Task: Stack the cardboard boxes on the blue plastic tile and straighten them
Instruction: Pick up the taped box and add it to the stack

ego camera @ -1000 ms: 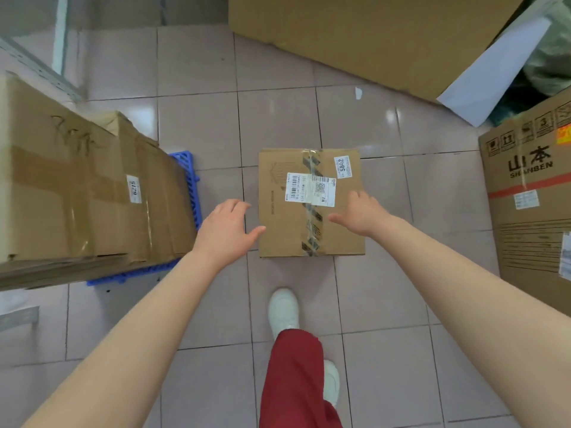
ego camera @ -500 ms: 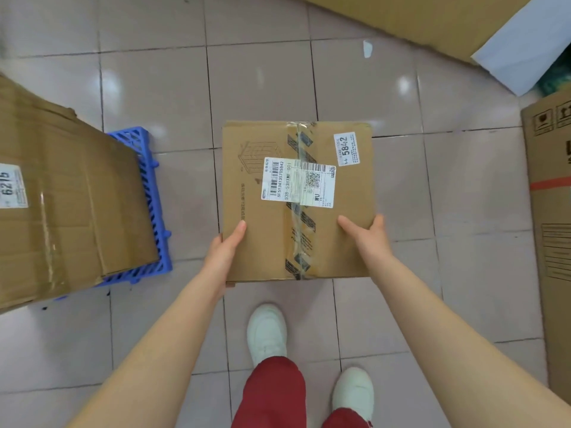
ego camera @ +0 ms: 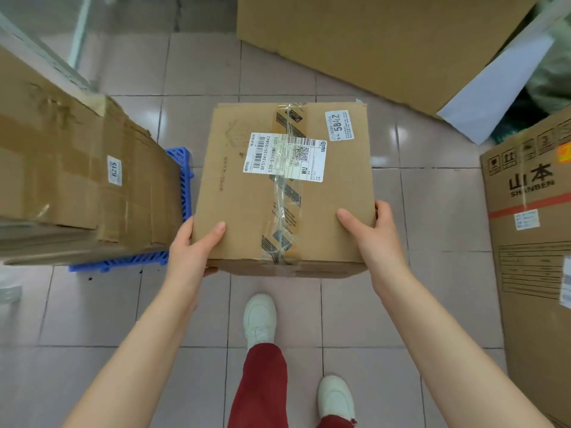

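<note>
Taped box (ego camera: 287,193): gripped at near corners by left hand (ego camera: 188,251) and right hand (ego camera: 375,239); blue plastic tile (ego camera: 182,171) lies leftward, nearer left hand.

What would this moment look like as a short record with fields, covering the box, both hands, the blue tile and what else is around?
held item: taped cardboard box with shipping label, sticker reading 5842
left hand: grips box's near left edge, thumb on top
right hand: grips near right edge, thumb on top
blue plastic tile: to the left, on the floor
on tile: large worn box, label 6215
right side: SHANBEN carton
far side: flat cardboard sheet
task state: held box not yet on the stack
</note>
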